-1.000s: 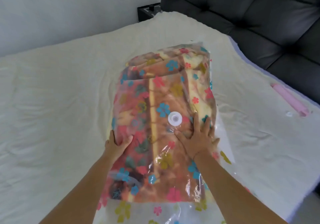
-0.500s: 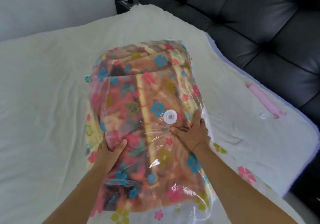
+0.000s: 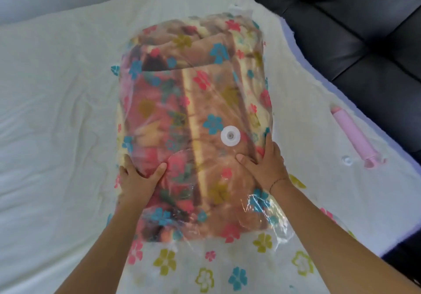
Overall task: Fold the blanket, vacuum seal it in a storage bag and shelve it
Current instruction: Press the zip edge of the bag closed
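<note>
A folded brown and pink blanket [image 3: 182, 102] lies inside a clear storage bag [image 3: 205, 264] printed with coloured flowers, in the middle of the bed. A round white valve [image 3: 230, 135] sits on the bag's top. My left hand [image 3: 136, 177] presses flat on the bag's near left part, thumb spread to the right. My right hand [image 3: 265, 166] presses flat on the bag just below and right of the valve, fingers pointing up along the bag's right side. The empty end of the bag spreads toward me.
The bag rests on a cream bed cover [image 3: 57, 111]. A pink hand pump [image 3: 355, 136] and a small white cap [image 3: 347, 159] lie at the right, near the bed's edge. A dark tufted headboard [image 3: 353, 31] runs along the far right.
The view has tipped down and closer over the bag. Both hands stay pressed on the bag in nearly the same spots.
</note>
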